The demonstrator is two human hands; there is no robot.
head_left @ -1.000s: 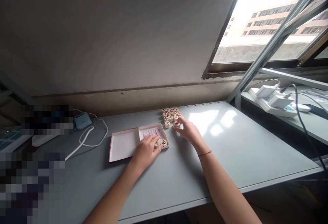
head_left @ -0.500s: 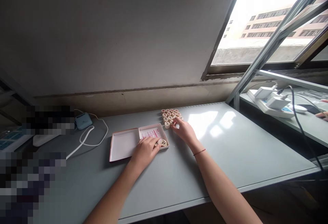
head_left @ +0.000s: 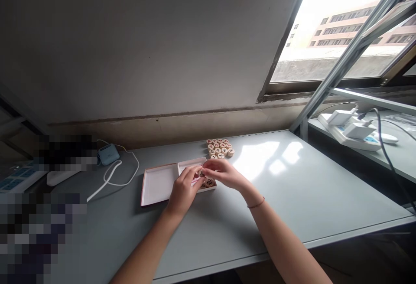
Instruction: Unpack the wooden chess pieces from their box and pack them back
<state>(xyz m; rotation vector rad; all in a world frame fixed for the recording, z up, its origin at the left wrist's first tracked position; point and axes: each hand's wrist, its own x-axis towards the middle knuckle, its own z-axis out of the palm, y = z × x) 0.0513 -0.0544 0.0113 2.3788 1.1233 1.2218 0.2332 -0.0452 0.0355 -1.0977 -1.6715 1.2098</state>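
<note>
Above the open box, a round Chinese chess piece (head_left: 201, 173) is pinched at the fingertips of both hands. My left hand (head_left: 184, 186) reaches it from the left, my right hand (head_left: 224, 174) from the right, fingers closed. Below them, a couple of pieces with dark characters (head_left: 209, 182) lie in the right half of the shallow box (head_left: 191, 162), partly covered by my hands. Its other half, a white-lined lid (head_left: 159, 184), lies flat to the left. Behind my right hand, several wooden pieces (head_left: 218, 145) stand in close rows, with red and dark characters.
The grey table (head_left: 260, 214) runs back to the wall. A light blue device (head_left: 108, 154) and a white cable (head_left: 112, 173) lie at the left. Beyond the metal frame at the right, a power strip (head_left: 347, 132) with chargers sits on another table, with a black cable hanging down.
My right hand has moved from the rows of pieces toward my left hand over the box. My left hand has lifted a piece, and both hands now meet at it.
</note>
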